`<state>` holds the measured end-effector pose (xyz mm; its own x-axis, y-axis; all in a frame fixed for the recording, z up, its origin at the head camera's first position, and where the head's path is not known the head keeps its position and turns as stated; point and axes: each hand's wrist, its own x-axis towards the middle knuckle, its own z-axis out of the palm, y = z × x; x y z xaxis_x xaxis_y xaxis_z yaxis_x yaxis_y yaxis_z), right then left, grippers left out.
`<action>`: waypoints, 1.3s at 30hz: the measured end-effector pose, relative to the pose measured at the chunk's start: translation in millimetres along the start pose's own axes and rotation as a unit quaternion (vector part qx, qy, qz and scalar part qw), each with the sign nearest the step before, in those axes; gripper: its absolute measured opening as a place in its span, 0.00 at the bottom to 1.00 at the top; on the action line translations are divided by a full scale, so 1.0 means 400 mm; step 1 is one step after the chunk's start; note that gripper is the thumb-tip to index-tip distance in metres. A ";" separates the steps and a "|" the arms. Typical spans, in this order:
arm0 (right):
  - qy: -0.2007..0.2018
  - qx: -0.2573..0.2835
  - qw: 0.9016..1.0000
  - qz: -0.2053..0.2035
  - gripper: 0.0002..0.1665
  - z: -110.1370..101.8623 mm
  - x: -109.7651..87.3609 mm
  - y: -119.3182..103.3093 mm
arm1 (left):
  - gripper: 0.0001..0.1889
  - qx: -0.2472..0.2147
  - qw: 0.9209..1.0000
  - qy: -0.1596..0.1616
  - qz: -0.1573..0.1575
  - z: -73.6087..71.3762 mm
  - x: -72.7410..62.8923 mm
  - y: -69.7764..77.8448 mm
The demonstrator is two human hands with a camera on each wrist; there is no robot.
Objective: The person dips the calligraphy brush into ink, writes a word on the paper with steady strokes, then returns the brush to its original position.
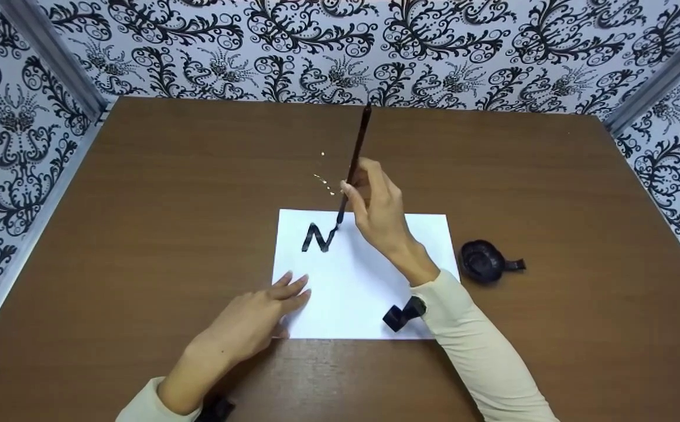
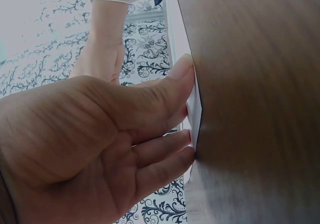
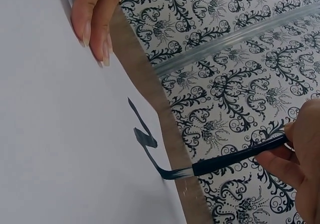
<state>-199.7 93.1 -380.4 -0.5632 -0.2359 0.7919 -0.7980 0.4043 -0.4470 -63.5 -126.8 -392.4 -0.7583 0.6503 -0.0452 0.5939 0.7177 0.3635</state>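
My right hand (image 1: 382, 208) pinches a dark-handled paintbrush (image 1: 358, 146) between thumb and fingers. In the right wrist view the brush's inked bristles (image 3: 177, 173) touch a white sheet of paper (image 1: 351, 299). They stand at the upper end of a black zigzag stroke (image 1: 318, 237) shaped like an N. My left hand (image 1: 252, 319) rests on the sheet's lower left corner with fingers spread. In the left wrist view its thumb (image 2: 182, 67) and fingertips lie along the paper's edge, against the tabletop.
A small black dish with a short handle (image 1: 483, 261) stands right of the paper. Tiny shiny flecks (image 1: 323, 180) lie beyond the sheet on the brown table (image 1: 140, 234). Black-and-white patterned walls (image 1: 340, 53) border the table. A black wrist camera (image 1: 403, 313) hangs over the paper.
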 end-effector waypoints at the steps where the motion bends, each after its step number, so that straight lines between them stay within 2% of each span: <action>1: 0.002 0.000 1.000 0.000 0.16 0.000 0.000 0.002 | 0.32 0.000 1.000 0.000 0.000 0.000 0.000 0.000; 24: 0.032 -0.007 0.999 0.013 0.15 -0.003 -0.001 0.016 | 0.32 -0.004 1.000 0.009 0.012 0.001 -0.004 -0.005; 32: 0.071 0.027 0.997 0.031 0.15 -0.043 0.012 -0.014 | 0.32 -0.010 1.000 0.010 0.008 0.002 -0.004 -0.003; 39: 0.071 0.029 0.996 0.042 0.16 -0.070 -0.024 -0.010 | 0.32 -0.003 1.000 0.004 0.000 -0.001 -0.004 -0.001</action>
<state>-185.3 118.7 -374.4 -0.5951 -0.0740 0.8003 -0.7629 0.3651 -0.5336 -62.6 -128.4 -392.1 -0.7602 0.6486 -0.0376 0.5924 0.7158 0.3697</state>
